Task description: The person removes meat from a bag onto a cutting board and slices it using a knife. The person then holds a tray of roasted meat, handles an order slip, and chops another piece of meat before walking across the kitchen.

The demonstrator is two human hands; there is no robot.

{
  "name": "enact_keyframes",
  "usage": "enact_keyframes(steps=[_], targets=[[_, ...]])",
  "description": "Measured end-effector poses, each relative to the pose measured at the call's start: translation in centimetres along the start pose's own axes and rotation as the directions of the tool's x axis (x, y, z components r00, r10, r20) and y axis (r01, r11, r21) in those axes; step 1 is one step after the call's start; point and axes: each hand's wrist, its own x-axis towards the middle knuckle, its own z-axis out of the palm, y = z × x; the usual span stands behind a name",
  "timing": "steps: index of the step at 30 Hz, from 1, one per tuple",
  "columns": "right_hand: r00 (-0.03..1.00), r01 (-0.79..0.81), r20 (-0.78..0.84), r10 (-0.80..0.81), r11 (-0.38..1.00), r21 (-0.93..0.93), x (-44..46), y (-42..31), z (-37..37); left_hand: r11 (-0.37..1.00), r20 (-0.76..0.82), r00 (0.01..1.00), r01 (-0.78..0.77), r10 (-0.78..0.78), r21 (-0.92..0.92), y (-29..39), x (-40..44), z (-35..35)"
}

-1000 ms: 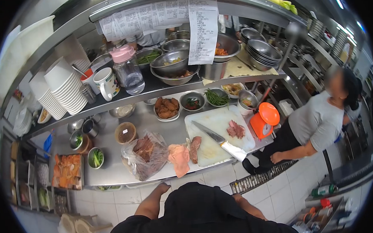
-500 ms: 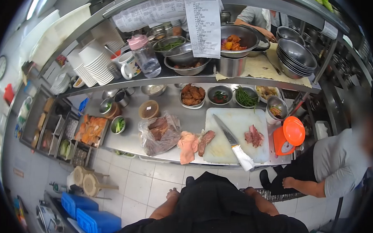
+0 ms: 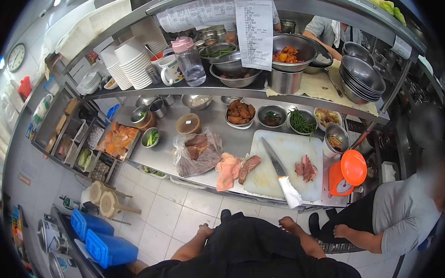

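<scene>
My left hand [image 3: 205, 230] hangs by my side over the floor tiles, its fingers too small to read. On the other side, my right hand [image 3: 288, 223] hangs below the counter's front edge, touching nothing I can see. A white cutting board [image 3: 263, 173] lies on the counter, bearing a large knife [image 3: 274, 157] with a white-wrapped handle and a pile of cut meat [image 3: 305, 168]. Left of the board are a strip of meat [image 3: 248, 168], a pink cloth [image 3: 228, 171] and a plastic bag of meat [image 3: 197, 153].
An orange scale [image 3: 347, 172] stands right of the board. A co-worker in a grey shirt [image 3: 404, 215] is at the right. Bowls of food, such as green beans [image 3: 301, 121], line the counter's back. Stools [image 3: 109, 203] and blue bins [image 3: 109, 247] are at the left.
The view has swung, so the counter now sits further right in it and more floor shows at the left. The knife, meat and board have not moved on the counter.
</scene>
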Motion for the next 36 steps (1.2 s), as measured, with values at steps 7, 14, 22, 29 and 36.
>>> enact_keyframes(steps=[7, 14, 22, 29, 36], targets=[[0.869, 0.477, 0.285, -0.405, 0.840, -0.259, -9.6, -9.3, -0.5, 0.884, 0.096, 0.952, -0.304, 0.289, 0.356, -0.3, 9.4, 1.0], [0.195, 0.958, -0.143, -0.970, 0.220, -0.186, -36.7, -32.3, -5.7, 0.948, -0.040, 0.950, -0.304, 0.309, 0.098, 3.8, 8.8, -2.8], [-0.273, 0.928, -0.550, -0.789, -0.065, -0.368, -47.4, -50.4, -12.0, 0.928, -0.111, 0.932, -0.358, 0.346, -0.106, 2.7, 7.3, -4.5], [-0.034, 0.964, -0.466, -0.884, 0.093, -0.248, -46.0, -55.1, -13.3, 0.998, 0.076, 0.996, -0.056, 0.055, 0.011, -6.2, 7.9, -2.7], [-0.084, 0.992, -0.475, -0.876, -0.029, -0.121, -44.8, -55.9, -12.9, 0.997, 0.128, 0.992, -0.019, 0.010, 0.071, -11.4, 7.6, -0.3]])
